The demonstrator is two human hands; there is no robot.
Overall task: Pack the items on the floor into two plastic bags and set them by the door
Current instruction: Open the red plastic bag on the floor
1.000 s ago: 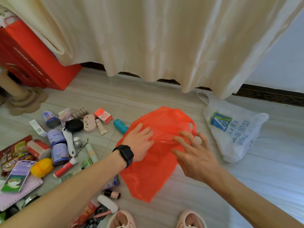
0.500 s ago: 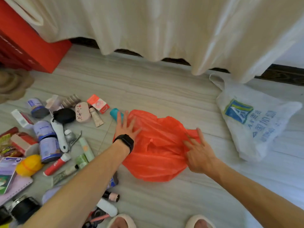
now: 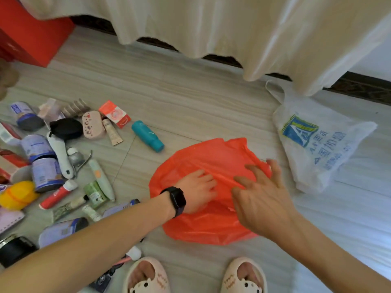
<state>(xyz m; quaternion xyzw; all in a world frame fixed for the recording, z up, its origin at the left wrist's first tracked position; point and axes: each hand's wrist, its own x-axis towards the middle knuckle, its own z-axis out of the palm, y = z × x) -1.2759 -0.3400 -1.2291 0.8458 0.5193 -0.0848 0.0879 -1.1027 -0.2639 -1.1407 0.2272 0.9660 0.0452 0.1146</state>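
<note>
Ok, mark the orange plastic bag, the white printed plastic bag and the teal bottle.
Orange plastic bag (image 3: 207,229): head view, lower crumpled part.
White printed plastic bag (image 3: 299,131): head view, blue logo.
Teal bottle (image 3: 148,136): head view, mid-body.

Bright, soft daylight glows through the curtain (image 3: 254,28), washing the floor (image 3: 349,218) pale at right. Shadows are faint. Wide-angle distortion bends the edges; the right hand (image 3: 260,199) is slightly motion-blurred.

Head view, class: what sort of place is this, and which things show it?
Probably a room in a home: a cream cloth hangs low over the pale floor, the person wears slippers, and a teal bottle and other toiletries lie scattered.
</note>
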